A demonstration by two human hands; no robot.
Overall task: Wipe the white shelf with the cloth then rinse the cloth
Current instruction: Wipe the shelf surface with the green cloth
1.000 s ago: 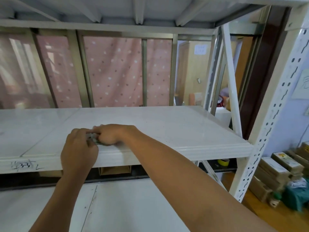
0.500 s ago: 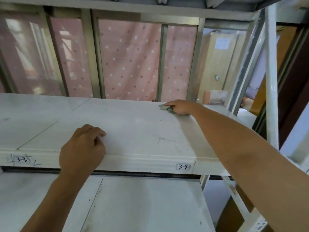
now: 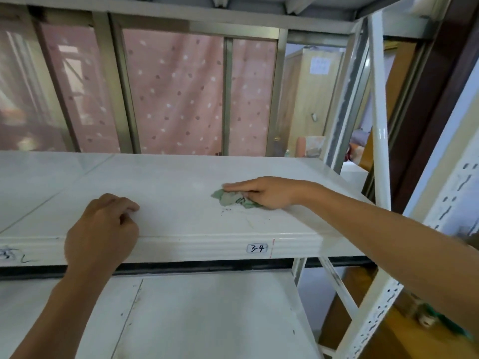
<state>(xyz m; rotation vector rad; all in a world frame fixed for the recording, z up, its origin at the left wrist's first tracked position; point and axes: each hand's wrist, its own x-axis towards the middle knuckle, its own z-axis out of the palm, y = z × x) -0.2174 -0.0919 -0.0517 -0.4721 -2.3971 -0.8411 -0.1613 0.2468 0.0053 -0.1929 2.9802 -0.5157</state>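
The white shelf (image 3: pixel 181 193) spans the middle of the head view, its front lip carrying a "3-4" label (image 3: pixel 257 248). A crumpled pale green cloth (image 3: pixel 229 198) lies on its right half, beside a scatter of dark specks (image 3: pixel 246 216). My right hand (image 3: pixel 261 191) presses flat on the cloth with straight fingers pointing left. My left hand (image 3: pixel 103 229) rests on the shelf's front edge, fingers loosely curled and holding nothing.
A lower white shelf board (image 3: pixel 207 320) sits below. White perforated uprights (image 3: pixel 378 125) and diagonal braces stand at the right. Pink dotted curtains (image 3: pixel 181 94) hang behind window frames. Another shelf level (image 3: pixel 207 11) is overhead. Boxes lie blurred on the wooden floor (image 3: pixel 404 340), lower right.
My right hand took the cloth from the front edge to the back of the shelf, then drew it forward to the middle right. My left hand let go and stays on the front edge.
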